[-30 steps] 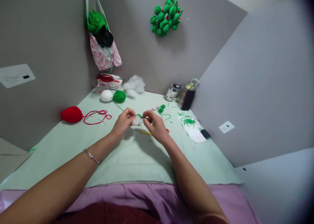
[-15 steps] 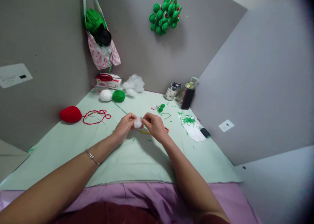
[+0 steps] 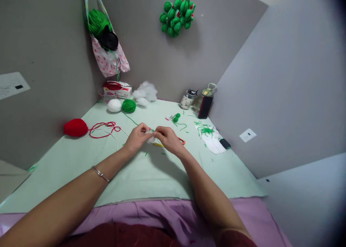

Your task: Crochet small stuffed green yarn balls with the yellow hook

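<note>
Between my fingertips is a small tuft of white stuffing [image 3: 150, 140], partly covered by my thumbs. My left hand [image 3: 137, 139] is closed on its left side, and my right hand [image 3: 167, 138] pinches at its upper right. A bit of green shows by the fingertips, too small to make out. Under my right hand lies a yellow-handled tool [image 3: 158, 145], its far part hidden. An orange object [image 3: 182, 141] sticks out beyond that hand. Green yarn runs toward my hands from a green yarn ball [image 3: 129, 105].
A red yarn ball [image 3: 76, 127] with loose strands lies left; a white yarn ball [image 3: 114, 105] and fluffy stuffing [image 3: 146, 92] sit at the back. Small green crochet pieces [image 3: 176, 117], a jar [image 3: 187, 100], a phone [image 3: 205, 107] and green scraps [image 3: 207, 129] are to the right.
My fingers have closed further over the white stuffing, so less of it shows. My thumbs have come nearer together. The whole view has shifted slightly.
</note>
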Motion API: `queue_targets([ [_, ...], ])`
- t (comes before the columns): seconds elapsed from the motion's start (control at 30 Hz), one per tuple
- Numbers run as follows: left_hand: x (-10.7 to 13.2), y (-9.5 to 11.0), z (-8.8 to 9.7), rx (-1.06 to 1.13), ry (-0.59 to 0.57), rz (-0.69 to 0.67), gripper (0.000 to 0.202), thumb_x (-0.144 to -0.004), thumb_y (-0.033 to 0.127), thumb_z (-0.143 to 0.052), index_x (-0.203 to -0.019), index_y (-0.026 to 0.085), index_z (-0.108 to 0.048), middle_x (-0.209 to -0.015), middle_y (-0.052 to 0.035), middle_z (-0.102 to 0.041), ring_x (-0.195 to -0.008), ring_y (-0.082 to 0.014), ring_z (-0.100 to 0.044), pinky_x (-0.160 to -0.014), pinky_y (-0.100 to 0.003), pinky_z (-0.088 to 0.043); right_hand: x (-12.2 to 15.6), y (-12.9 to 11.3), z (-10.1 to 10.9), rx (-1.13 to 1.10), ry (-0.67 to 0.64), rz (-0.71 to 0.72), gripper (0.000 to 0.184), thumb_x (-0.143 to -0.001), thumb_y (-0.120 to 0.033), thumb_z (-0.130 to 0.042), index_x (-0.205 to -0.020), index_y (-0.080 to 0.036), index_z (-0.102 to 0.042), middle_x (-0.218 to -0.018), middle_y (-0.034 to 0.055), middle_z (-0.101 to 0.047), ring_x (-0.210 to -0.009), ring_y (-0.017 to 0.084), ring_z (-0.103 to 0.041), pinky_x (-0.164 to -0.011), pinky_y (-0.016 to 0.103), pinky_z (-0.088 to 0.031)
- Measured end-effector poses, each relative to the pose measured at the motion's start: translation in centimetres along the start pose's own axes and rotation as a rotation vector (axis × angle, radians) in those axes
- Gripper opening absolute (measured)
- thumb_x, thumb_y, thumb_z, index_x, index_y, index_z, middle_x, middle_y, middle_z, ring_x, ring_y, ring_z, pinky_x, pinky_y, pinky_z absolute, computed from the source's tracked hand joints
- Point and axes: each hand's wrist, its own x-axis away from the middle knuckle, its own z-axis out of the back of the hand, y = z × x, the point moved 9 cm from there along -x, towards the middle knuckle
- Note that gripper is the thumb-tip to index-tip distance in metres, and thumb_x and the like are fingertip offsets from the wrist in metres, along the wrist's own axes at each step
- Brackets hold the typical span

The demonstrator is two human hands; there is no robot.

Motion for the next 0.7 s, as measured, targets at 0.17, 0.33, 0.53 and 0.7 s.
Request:
queue_targets([
  [0.17,-0.2,-0.2,0.5,-0.029,0.068,-0.035,0.028,-0.07,0.014,-0.078,-0.079,0.02,-0.052,-0.082,0.0057,-0.062,-0.059,-0.0098,-0.056,-0.053,-0.022,-0.045,0.4,-0.7,-0.8,0.008,-0.004,-0.001,0.024,-0.09,-0.032,-0.052,-0.068,-0.021,-0.053,-0.062,-0.0049,-0.051,-0.06,0.013,-0.042,-0.06,0.026,-0.029],
  [0.33,-0.4,-1.2,0.2,0.011,0.002,0.019,0.017,-0.089,0.025,-0.073,-0.087,0.017,-0.058,-0.076,0.0044,-0.06,-0.059,-0.0103,-0.057,-0.056,-0.024,-0.05,0.0,0.7,-0.8,0.069,0.025,-0.036,0.013,-0.084,-0.023,-0.055,-0.07,-0.022,-0.056,-0.059,-0.0057,-0.05,-0.058,0.013,-0.041,-0.061,0.027,-0.027],
  [0.53,0.2,0.5,-0.8,0.105,-0.124,0.045,0.032,-0.078,0.044,-0.076,-0.083,0.02,-0.056,-0.08,0.0025,-0.063,-0.074,-0.0155,-0.066,-0.074,-0.031,-0.059,-0.3,2.0,0.3,0.097,0.109,-0.095,0.018,-0.082,-0.026,-0.058,-0.064,-0.021,-0.057,-0.054,-0.0067,-0.044,-0.056,0.012,-0.036,-0.06,0.027,-0.026],
  [0.7,-0.1,0.6,-0.5,0.071,-0.167,0.051,0.04,-0.067,0.04,-0.087,-0.083,0.019,-0.058,-0.083,0.0001,-0.067,-0.072,-0.0167,-0.068,-0.07,-0.031,-0.058,-0.5,2.4,0.2,0.066,0.086,-0.09,0.026,-0.085,-0.031,-0.055,-0.061,-0.021,-0.051,-0.054,-0.0066,-0.043,-0.055,0.011,-0.037,-0.057,0.026,-0.025],
])
